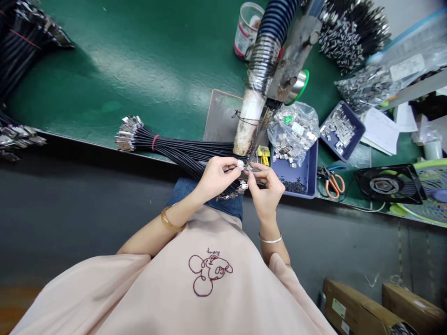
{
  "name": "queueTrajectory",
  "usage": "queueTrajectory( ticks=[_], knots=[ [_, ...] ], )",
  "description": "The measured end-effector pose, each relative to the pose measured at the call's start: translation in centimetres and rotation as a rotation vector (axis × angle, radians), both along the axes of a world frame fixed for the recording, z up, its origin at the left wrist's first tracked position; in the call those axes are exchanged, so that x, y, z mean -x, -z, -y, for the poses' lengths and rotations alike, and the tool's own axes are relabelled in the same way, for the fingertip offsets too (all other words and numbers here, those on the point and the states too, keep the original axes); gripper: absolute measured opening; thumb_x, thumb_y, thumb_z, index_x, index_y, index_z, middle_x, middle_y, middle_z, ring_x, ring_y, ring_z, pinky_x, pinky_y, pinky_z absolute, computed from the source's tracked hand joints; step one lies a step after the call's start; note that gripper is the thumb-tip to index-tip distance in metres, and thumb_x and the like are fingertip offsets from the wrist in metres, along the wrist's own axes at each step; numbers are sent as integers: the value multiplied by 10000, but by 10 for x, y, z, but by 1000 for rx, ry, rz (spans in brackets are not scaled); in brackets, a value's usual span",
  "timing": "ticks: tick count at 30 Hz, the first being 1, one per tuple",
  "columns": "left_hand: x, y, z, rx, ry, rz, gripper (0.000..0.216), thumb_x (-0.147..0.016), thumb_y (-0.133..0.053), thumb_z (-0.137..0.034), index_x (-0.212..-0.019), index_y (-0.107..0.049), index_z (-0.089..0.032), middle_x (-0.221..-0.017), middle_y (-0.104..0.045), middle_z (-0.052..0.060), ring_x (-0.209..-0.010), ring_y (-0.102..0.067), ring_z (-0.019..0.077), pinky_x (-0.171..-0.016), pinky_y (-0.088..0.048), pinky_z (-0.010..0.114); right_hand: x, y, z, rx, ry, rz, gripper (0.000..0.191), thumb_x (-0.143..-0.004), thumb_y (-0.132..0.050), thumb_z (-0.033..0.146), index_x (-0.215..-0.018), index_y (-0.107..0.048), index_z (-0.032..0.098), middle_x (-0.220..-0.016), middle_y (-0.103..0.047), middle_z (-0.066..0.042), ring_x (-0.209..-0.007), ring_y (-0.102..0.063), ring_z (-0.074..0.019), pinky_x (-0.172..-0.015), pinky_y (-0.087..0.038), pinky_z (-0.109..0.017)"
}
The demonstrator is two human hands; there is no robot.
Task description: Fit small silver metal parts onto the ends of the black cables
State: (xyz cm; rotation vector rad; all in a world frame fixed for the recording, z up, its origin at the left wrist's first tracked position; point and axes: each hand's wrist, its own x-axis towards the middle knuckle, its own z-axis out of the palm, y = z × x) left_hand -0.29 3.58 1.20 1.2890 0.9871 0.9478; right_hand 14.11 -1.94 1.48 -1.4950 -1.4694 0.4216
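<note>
My left hand (pixel 218 177) is closed in a pinch, a small white piece (pixel 240 164) showing at its fingertips; I cannot make out what it is. Facing it, my right hand (pixel 266 188) pinches a small metal connector part (pixel 248 167), and the fingertips of both hands nearly meet. Beneath them runs a bundle of black cables (pixel 188 151), tied with a red band (pixel 154 142), its silver connector ends (pixel 127 134) fanned out on the left. More metal connector ends (pixel 243 185) hang by the bench edge under my hands.
A fume hose (pixel 249 109) comes down just beyond my hands. To the right are a blue tray (pixel 312 179) with a bag of metal parts (pixel 295 125), a smaller parts tray (pixel 358 125), orange-handled pliers (pixel 335 186) and a black fan (pixel 387 184). Cable bundles (pixel 21 51) lie at left.
</note>
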Motion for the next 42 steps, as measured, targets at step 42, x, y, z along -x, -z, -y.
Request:
queueTrajectory(
  ticks=[42],
  knots=[
    [-1,3,4,-86,-3,-82,153,-780,-620,-205,-652,-657,-130,-565,-552,-17,-543,-470,98,-528,-366,214,-7,-3,5,-125,-72,202,106,-872,-648,123,-842,-613,219,-1016,-768,-57,-953,-746,-183,-754,-610,-298]
  ],
)
